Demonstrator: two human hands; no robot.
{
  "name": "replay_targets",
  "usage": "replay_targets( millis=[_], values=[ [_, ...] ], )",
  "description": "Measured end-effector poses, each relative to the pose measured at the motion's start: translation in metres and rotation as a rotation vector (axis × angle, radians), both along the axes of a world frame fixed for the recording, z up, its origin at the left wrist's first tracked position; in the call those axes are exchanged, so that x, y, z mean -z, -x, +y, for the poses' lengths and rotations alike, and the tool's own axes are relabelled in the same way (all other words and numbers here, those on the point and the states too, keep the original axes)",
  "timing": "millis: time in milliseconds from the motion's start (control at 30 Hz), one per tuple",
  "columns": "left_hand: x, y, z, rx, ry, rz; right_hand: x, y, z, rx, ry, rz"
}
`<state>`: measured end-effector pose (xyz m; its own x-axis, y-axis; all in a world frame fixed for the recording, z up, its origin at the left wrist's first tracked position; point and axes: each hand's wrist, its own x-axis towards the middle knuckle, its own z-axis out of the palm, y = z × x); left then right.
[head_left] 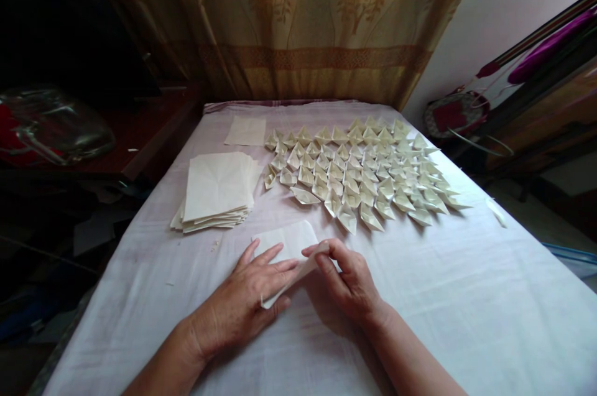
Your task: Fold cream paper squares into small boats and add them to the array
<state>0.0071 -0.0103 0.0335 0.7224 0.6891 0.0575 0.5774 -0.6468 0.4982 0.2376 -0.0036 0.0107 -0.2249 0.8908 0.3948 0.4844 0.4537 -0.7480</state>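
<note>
A white sheet of paper (pixel 284 238) lies in front of me on the cloth, with its near side lifted as a raised flap. My left hand (pixel 256 287) rests on the sheet, fingers spread and flat, thumb on the near side of the flap. At the flap's right end, my right hand (pixel 349 278) pinches the paper between thumb and fingers. Beyond my hands on the left is a stack of square paper sheets (pixel 219 188). To the right of the stack stand several rows of small folded paper boats (pixel 345 166).
A single flat paper sheet (pixel 246 131) lies behind the stack. The bed-like surface has a pale cloth (pixel 466 296). A gold curtain (pixel 298 23) hangs at the back, a glass jar (pixel 69 125) lies on a dark cabinet at left, and a bag (pixel 454 113) is at right.
</note>
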Motion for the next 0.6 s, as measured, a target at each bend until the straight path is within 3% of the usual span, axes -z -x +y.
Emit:
replay_targets(
  millis=[233,400,500,600],
  values=[
    [0.002,-0.003,0.005,-0.106,0.008,-0.067,0.009,0.003,0.004,0.156,0.033,-0.079],
    [0.016,0.006,0.009,-0.432,-0.002,-0.175,0.016,0.007,0.005,0.217,-0.033,-0.238],
    [0.021,0.003,0.007,-0.559,-0.191,-0.162,0.018,0.009,0.006,0.244,-0.068,-0.332],
    [0.017,-0.01,-0.001,-0.513,-0.437,-0.087,0.018,0.011,0.006,0.261,-0.09,-0.404]
  ],
)
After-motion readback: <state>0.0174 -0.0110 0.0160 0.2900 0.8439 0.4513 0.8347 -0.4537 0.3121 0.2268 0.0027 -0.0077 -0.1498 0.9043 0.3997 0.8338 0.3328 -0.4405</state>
